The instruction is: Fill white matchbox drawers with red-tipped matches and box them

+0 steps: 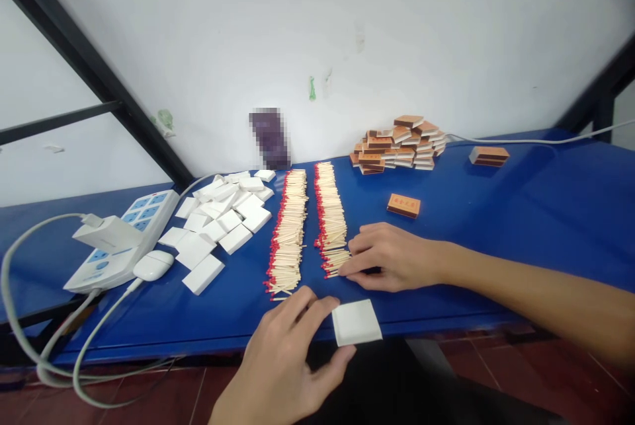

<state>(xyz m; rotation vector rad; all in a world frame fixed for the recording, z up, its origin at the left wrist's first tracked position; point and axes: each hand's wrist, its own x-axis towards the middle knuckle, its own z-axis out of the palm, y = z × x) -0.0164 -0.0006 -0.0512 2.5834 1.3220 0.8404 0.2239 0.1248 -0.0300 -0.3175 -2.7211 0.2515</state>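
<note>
My left hand (285, 359) holds a white inner matchbox tray (356, 322) at the near edge of the blue table (520, 213), pinching it between thumb and fingers. My right hand (391, 256) rests on the table with its fingertips pressed together on the near end of the right row of red-tipped matches (330, 217). A second row of matches (289, 230) lies just left of it. One orange matchbox sleeve (403, 205) lies beyond my right hand.
A heap of white trays (223, 217) lies to the left, beside a white power strip (122, 236) with cables and a white earbud case (153, 265). A pile of orange sleeves (399, 143) and a small separate stack (489, 156) stand at the back by the wall.
</note>
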